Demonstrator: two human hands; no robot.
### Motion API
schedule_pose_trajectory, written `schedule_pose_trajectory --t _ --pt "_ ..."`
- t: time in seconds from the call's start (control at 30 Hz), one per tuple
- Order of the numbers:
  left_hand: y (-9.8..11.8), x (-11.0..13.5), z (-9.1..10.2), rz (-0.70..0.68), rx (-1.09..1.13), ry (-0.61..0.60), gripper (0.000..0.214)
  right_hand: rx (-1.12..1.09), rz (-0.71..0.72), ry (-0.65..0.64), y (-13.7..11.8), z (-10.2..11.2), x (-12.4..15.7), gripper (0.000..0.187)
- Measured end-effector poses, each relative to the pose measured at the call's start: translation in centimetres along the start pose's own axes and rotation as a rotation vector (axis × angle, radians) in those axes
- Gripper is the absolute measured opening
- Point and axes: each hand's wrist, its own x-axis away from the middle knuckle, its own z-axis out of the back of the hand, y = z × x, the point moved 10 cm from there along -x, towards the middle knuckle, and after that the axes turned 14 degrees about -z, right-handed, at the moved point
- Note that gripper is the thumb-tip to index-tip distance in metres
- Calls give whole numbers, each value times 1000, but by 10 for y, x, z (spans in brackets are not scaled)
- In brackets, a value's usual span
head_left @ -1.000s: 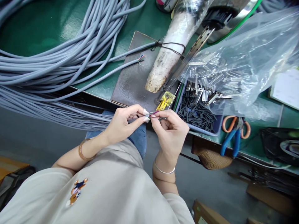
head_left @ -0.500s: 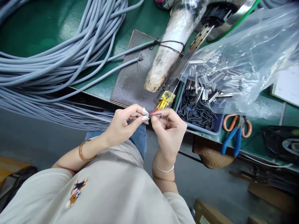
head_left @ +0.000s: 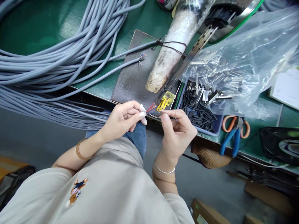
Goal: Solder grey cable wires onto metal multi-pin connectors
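Note:
My left hand (head_left: 122,119) pinches the end of a grey cable, and its thin coloured wires (head_left: 150,108) fan out past my fingertips. Just to the right, my right hand (head_left: 176,130) has thumb and forefinger pressed together on something thin that I cannot make out. Both hands hover at the front edge of the green bench (head_left: 149,18), over my lap. A yellow clip (head_left: 164,101) lies just beyond the wire ends.
A big coil of grey cable (head_left: 58,59) fills the left. A dark metal plate (head_left: 134,76) holds a stripped cable end (head_left: 141,57) and a white-wrapped tool (head_left: 169,53). A blue tray of black sleeves (head_left: 198,113), a plastic bag of connectors (head_left: 233,68) and scissors (head_left: 234,133) lie right.
My hands have drawn apart: the right one moved right and slightly down, the left one lifted a little. The coloured wires now show spread out between them.

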Motion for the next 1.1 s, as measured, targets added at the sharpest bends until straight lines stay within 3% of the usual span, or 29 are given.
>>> schedule_pose_trajectory --t 0.2,0.37,0.5,0.63,0.9,1.1 --pt "0 0 -3 7 4 -3 42 94 91 -47 -7 -7 6 22" --pt "-4 2 0 15 19 15 41 106 200 6 -20 -5 12 20" --pt "-5 2 0 21 28 25 38 69 137 -20 -14 -5 9 4" --pt "-6 2 -1 24 8 26 38 56 52 -118 -5 -12 3 7" --pt "-7 3 4 -48 -51 107 32 103 179 -87 -21 -13 10 3" --pt "-4 3 4 -155 -113 95 26 119 167 -64 -19 -12 11 3"
